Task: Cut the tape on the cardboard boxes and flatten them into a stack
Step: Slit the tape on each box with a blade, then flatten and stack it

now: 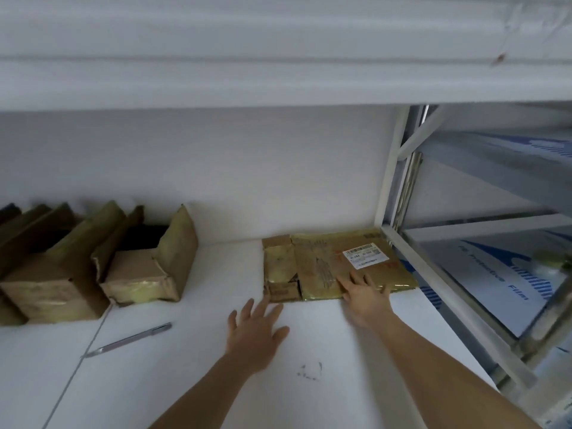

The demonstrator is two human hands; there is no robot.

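Observation:
A flattened cardboard box (312, 261) with a white shipping label lies flat on the white table (309, 351), against the back wall at the right. My right hand (363, 294) rests on its near right edge, fingers spread. My left hand (255, 328) lies with straight fingers on the table, its fingertips touching the flattened box's near left corner. At the left stand several opened cardboard boxes (139, 274) with flaps up, covered in shiny tape. A slim utility knife (130, 339) lies on the table in front of them, apart from both hands.
A white metal shelving rack (433, 274) stands right beside the flattened box; its shelf holds a sheet printed "Protective Film" (501, 286). A white shelf or beam overhangs the table at the top. Dark smudges (309, 371) mark the table near my arms.

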